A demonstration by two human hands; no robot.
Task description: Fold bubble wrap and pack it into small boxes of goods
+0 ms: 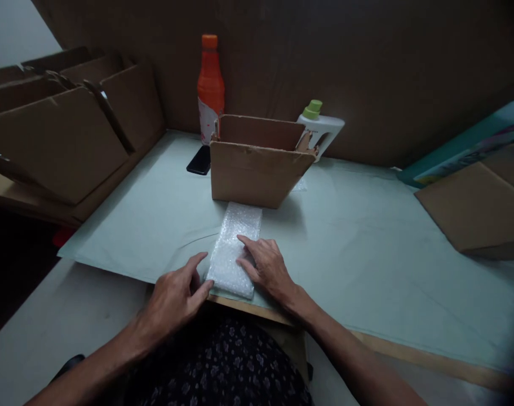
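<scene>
A folded strip of bubble wrap (234, 242) lies flat on the pale green table cover (358, 248), running from the near edge toward an open cardboard box (257, 169). My left hand (176, 296) rests at the wrap's near left corner, fingertips touching its edge. My right hand (265, 265) lies palm down on the wrap's right side, fingers spread over it. Neither hand is closed around anything.
Behind the box stand an orange bottle (210, 84) and a white bottle with a green cap (320, 127). A black phone (200, 159) lies left of the box. Flattened cardboard boxes (66, 129) lean at the left; more cardboard (472, 208) lies at the right.
</scene>
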